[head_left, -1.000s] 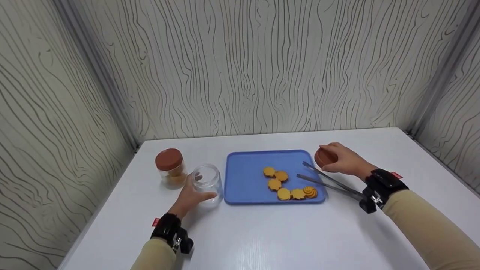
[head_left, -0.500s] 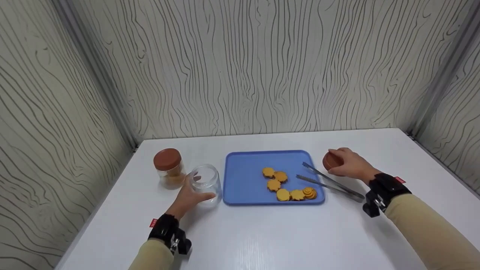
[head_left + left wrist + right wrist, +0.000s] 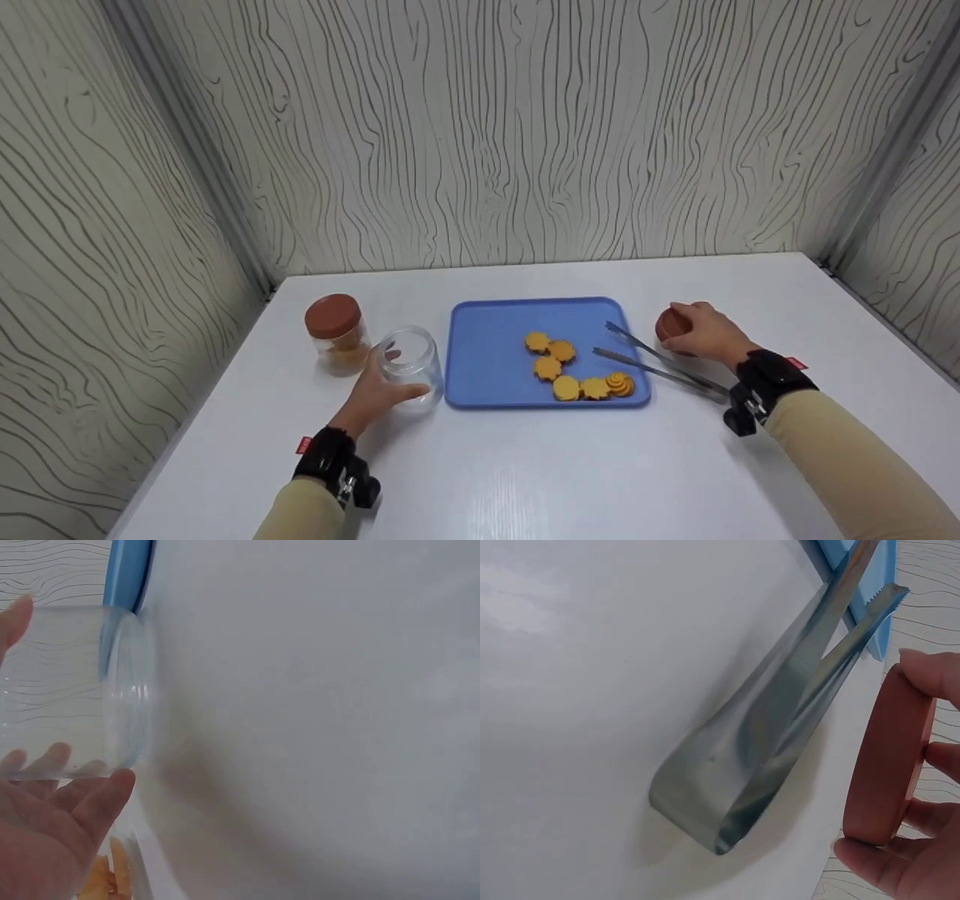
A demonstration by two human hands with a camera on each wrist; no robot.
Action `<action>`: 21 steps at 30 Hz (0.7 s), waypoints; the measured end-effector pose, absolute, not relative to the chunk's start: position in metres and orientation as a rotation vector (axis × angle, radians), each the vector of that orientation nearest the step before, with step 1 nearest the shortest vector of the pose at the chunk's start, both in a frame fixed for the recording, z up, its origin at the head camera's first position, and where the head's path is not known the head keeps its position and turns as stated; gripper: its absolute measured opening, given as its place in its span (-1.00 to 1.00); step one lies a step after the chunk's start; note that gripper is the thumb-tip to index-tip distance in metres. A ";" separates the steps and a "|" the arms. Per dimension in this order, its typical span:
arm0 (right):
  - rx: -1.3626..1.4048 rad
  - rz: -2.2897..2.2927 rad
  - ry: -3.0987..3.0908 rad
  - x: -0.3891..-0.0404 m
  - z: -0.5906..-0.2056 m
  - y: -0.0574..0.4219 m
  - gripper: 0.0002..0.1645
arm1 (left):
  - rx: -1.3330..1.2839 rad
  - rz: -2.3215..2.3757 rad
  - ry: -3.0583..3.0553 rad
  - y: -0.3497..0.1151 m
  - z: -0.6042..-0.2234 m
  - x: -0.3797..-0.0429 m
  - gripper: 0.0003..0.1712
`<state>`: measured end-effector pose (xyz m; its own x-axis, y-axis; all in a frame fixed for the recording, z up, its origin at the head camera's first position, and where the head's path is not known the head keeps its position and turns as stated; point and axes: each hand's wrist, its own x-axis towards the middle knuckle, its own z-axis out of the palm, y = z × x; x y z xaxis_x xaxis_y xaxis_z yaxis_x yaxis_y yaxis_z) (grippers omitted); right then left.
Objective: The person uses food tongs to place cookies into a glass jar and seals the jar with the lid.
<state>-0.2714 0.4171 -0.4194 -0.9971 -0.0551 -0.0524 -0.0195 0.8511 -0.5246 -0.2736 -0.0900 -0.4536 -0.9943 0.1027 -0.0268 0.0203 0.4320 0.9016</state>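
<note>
My left hand [image 3: 375, 390] is wrapped around the side of an open clear plastic jar [image 3: 421, 367], which stands upright at the tray's left side. In the left wrist view the jar [image 3: 67, 690] looks bare inside, with fingers along one side and the thumb opposite. To the right of the tray, my right hand [image 3: 709, 335] grips a reddish-brown jar lid [image 3: 670, 325] by its rim. The lid [image 3: 885, 757] is tilted on edge in the right wrist view. Metal tongs [image 3: 679, 373] lie beside that hand, their tips over the tray.
A blue tray [image 3: 487, 352] holds several yellow-brown cookies [image 3: 547, 368] toward its right and front. Left of the clear jar stands a second jar [image 3: 334, 319] with a brown lid on and cookies inside. Patterned panels [image 3: 480, 135] wall the white table [image 3: 510, 465] at the back and sides.
My right hand has carried the lid rightward and slightly nearer, away from the tray's edge. The left hand and clear jar have stayed almost in place.
</note>
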 end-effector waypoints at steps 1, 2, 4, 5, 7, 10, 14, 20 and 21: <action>-0.063 -0.836 2.962 -0.271 -0.420 0.418 0.04 | 0.104 1.624 2.593 -0.090 -0.453 -0.274 0.25; -0.069 -0.833 2.964 -0.271 -0.421 0.418 0.03 | 0.098 1.617 2.595 -0.090 -0.453 -0.273 0.25; -0.081 -0.819 2.972 -0.272 -0.422 0.420 0.03 | 0.096 1.611 2.597 -0.089 -0.453 -0.273 0.24; -0.083 -0.810 2.974 -0.272 -0.423 0.421 0.03 | 0.098 1.609 2.597 -0.089 -0.453 -0.273 0.23; -0.079 -0.795 2.972 -0.272 -0.425 0.422 0.03 | 0.104 1.616 2.594 -0.089 -0.452 -0.273 0.22; -0.065 -0.770 2.958 -0.272 -0.427 0.424 0.03 | 0.118 1.630 2.588 -0.089 -0.453 -0.273 0.21; -0.038 -0.727 2.942 -0.271 -0.430 0.425 0.02 | 0.137 1.641 2.579 -0.089 -0.454 -0.275 0.20; -0.075 -0.714 2.920 -0.270 -0.436 0.426 -0.03 | 0.148 1.633 2.591 -0.090 -0.454 -0.275 0.21; -0.082 -0.714 2.916 -0.270 -0.437 0.426 -0.03 | 0.147 1.635 2.591 -0.090 -0.454 -0.275 0.21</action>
<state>-0.2700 0.4263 -0.4370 -0.9890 -0.0851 -0.1207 -0.0197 0.8860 -0.4633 -0.2751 -0.0897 -0.4543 -0.9927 0.1204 -0.0117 0.0413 0.4280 0.9029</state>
